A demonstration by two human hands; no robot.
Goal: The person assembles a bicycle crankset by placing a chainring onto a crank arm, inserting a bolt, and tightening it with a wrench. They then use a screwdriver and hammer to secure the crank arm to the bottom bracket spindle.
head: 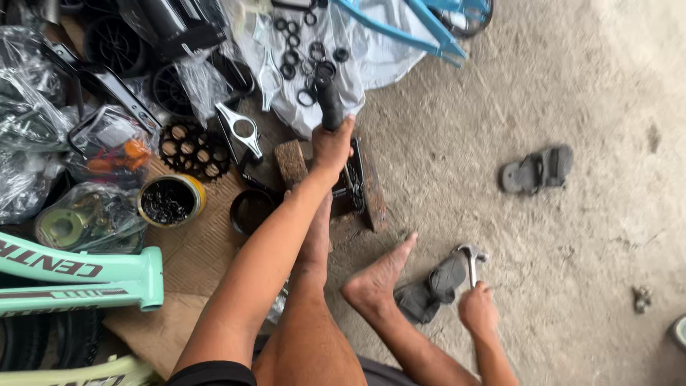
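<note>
Head view: the left hand [332, 146] was clamped around a black tube [329, 104] standing on the wooden block [291, 161], far centre. The right hand [477, 309], near right, gripped a claw hammer [470, 259]. Best steady that tube upright and strike squarely. The tube's foot was hidden behind the wrist.

Black handlebar grip [329, 106] in my left hand [332, 146], upright, 12 o'clock from my knee, standing over the wood block [291, 161]. Claw hammer [470, 259], steel head, in my right hand [477, 309] at 4 o'clock, head up above the floor.
</note>
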